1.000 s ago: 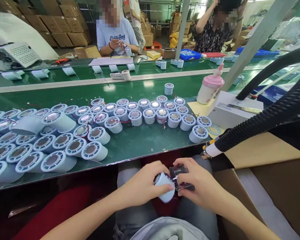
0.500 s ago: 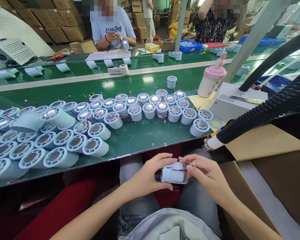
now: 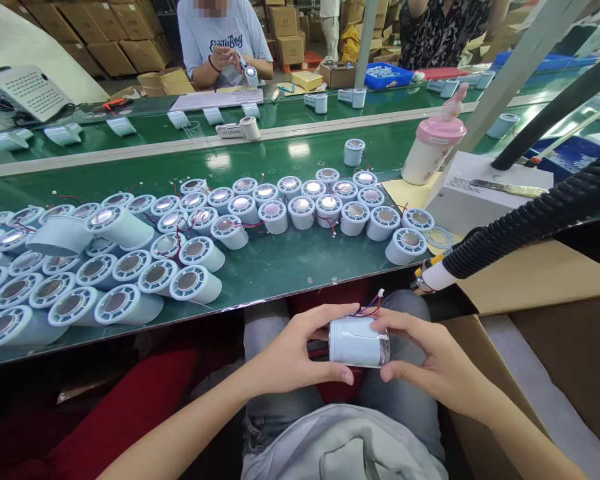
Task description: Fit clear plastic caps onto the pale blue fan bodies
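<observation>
Since the earlier frame the cylinder [image 3: 357, 341] has turned and its wires [image 3: 373, 311] now poke up. It lies level over the lap, below the tabletop's [image 3: 280, 270] near edge. The left hand [image 3: 290, 357] and right hand [image 3: 430, 363] each close a grip on one end. Even pressure should keep the wires unpinched.

One print can be partly read, on a shirt.
Far left of the pink-capped bottle [image 3: 433, 150], across the belt, a person's white T-shirt [image 3: 225, 41] bears blue script ending in "Boy". The white box [image 3: 485, 193] beside the bottle and the label strip [image 3: 230, 131] left of it carry print too small to read.
</observation>
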Available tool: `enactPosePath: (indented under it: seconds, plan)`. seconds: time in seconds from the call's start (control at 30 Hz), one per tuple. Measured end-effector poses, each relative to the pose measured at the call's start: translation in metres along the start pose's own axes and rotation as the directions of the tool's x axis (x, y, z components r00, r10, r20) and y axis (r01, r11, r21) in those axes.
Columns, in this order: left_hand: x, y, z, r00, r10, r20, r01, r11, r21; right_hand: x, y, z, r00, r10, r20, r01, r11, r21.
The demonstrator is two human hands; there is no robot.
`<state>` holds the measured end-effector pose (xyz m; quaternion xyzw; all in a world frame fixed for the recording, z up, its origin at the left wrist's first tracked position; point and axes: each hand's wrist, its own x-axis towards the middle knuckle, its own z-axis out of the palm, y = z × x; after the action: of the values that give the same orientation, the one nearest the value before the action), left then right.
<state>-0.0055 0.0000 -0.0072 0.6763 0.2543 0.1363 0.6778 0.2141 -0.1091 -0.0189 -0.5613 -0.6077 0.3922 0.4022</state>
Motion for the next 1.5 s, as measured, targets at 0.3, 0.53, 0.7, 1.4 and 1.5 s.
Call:
enactPosePath:
  seconds: [0.3, 0.53, 0.7, 1.4, 1.5]
  plan:
    - [-0.001, 0.008, -0.002, 0.995, 0.094, 0.023, -0.096, 0.982, 0.161, -0.001, -0.004, -0.003, 0.970, 0.217, 0.114, -0.242, 0.919, 0.312]
    - [-0.001, 0.007, -0.003, 0.991, 0.132, 0.034, -0.136, 0.961, 0.241, 0.005, -0.005, 0.002, 0.943, 0.262, 0.205, -0.332, 0.781, 0.529]
    - [-0.002, 0.005, -0.003, 0.983, 0.176, 0.046, -0.181, 0.948, 0.262, 0.007, -0.004, 0.005, 0.926, 0.309, 0.219, -0.378, 0.726, 0.575]
    - [0.076, -0.022, 0.005, 0.989, -0.113, 0.093, 0.131, 0.966, -0.223, 0.009, 0.046, 0.033, 0.780, 0.618, 0.097, -0.258, 0.176, 0.950]
    - [0.111, -0.025, 0.011, 0.986, -0.115, 0.124, 0.139, 0.968, -0.210, 0.012, 0.057, 0.024, 0.748, 0.663, 0.036, -0.175, 0.145, 0.974]
